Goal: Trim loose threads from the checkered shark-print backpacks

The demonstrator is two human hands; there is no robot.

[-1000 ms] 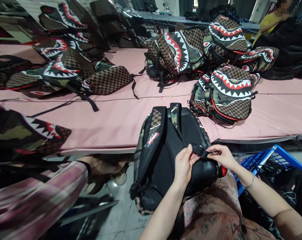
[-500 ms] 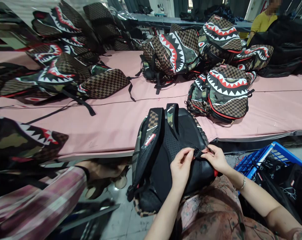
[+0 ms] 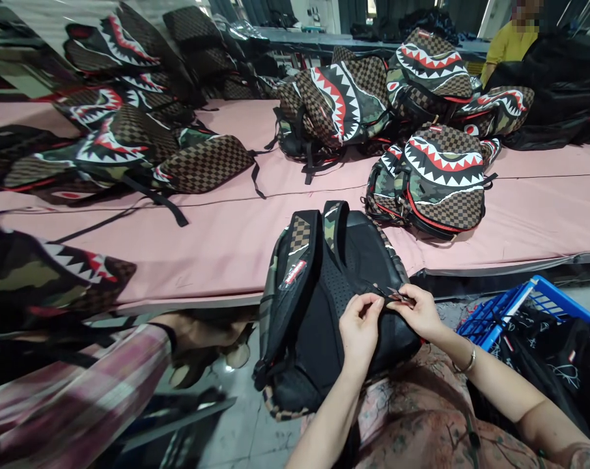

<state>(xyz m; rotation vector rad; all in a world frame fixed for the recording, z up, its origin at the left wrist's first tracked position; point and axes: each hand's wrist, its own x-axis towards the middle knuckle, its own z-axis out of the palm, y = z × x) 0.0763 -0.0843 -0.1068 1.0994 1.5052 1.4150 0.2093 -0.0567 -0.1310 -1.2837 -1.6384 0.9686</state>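
A black-backed backpack (image 3: 309, 352) with camouflage and checkered trim leans across my lap and against the table edge, its shoulder straps facing up. My left hand (image 3: 361, 326) is closed in a pinch at the backpack's right strap, near its lower end. Close beside it, my right hand (image 3: 419, 312) grips a small pair of thread snips (image 3: 400, 297), the points directed toward the left fingertips. The bit of strap or thread between the fingers is too small to make out.
Shark-mouth backpacks (image 3: 444, 179) lie in piles along the pink-covered table (image 3: 217, 241). A blue basket (image 3: 563, 296) with black bags stands at lower right. A person's plaid-clothed leg (image 3: 94, 391) is at lower left; another person in a yellow top (image 3: 512, 45) is at the back.
Both hands have shifted slightly, and the left hand has moved a little right and down. The dark strap piece between them shows less now, and the snips show more clearly.
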